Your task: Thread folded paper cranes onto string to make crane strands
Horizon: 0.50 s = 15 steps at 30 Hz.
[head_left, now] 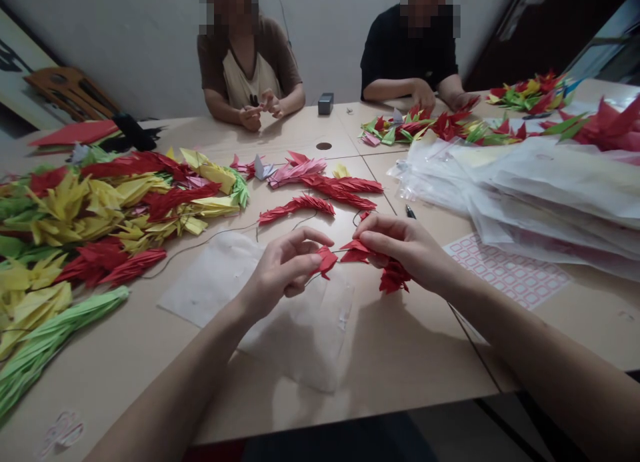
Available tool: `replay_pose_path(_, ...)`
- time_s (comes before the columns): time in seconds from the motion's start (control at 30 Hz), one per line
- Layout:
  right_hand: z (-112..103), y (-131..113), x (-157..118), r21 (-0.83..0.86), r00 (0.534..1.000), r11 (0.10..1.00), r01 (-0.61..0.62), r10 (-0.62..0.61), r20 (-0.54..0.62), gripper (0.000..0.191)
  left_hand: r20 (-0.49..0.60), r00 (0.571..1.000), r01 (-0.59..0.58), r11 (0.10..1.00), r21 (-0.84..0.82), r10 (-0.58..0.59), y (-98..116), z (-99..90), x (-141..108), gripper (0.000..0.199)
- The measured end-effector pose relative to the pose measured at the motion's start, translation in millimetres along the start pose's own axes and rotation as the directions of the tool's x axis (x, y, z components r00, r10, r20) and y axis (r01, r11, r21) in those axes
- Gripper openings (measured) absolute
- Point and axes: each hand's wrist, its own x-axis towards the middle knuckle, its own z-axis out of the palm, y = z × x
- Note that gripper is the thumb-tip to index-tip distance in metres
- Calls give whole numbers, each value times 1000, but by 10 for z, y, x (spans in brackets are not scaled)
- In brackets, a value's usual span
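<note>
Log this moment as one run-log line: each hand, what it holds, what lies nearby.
left hand: pinching red origami crane | right hand: pinching second red origami crane | nearby: dark thread, translucent plastic sheet

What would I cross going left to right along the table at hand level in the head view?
String of green origami cranes → left hand → red origami crane → right hand → sheet of pink-outlined labels
</note>
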Motion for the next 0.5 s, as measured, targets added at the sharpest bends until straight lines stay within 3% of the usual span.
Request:
replay_pose_path(0.13, -31, -36, -2, -93, 999, 995, -30, 33, 33, 15, -80, 995, -35, 970, 242, 56, 0, 0, 31, 31)
replay_pose_path(0.23, -28, -62, -4, -139, 997, 988, -72, 75, 19, 19, -122, 990, -24, 943, 333, 68, -12, 19, 53, 32)
replay_pose_path(0.37, -2, -92, -2, -194, 995, 976, -99, 95, -28, 20, -136, 991, 51, 935, 352, -3, -10, 42, 59, 21)
replay_pose_path(0.5, 6, -98, 5, -247, 996, 964, -94, 91, -26, 13, -131, 991, 57, 965, 257, -23, 0, 38, 46, 23)
